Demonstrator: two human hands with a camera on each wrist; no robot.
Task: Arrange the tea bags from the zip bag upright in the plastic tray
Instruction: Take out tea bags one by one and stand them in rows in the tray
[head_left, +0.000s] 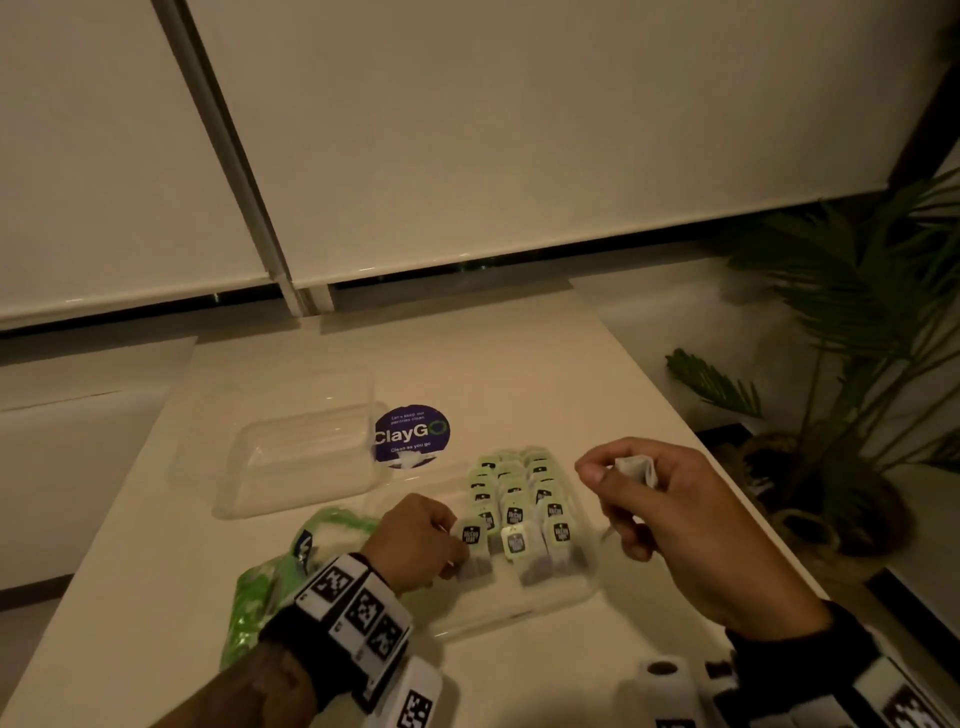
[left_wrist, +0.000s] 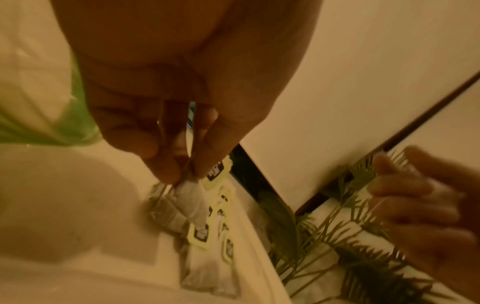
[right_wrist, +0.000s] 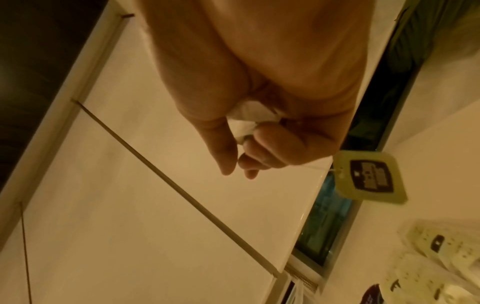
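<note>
Two hands show low in the head view, the left hand (head_left: 415, 540) and the right hand (head_left: 670, 514), each holding one tea bag. Three rows of tea bags (head_left: 514, 499) stand in one plastic tray (head_left: 519, 608) at lower centre; the exact count is unclear. One green zip bag (head_left: 270, 571) lies lower left, with one clear lid (head_left: 291, 457) and one round sticker (head_left: 411, 435) at centre.

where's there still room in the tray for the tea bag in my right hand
Bare tray floor lies along the near edge, in front of the rows of tea bags. The left front is crowded: the left hand pinches a tea bag there. The right hand holds another tea bag.
</note>
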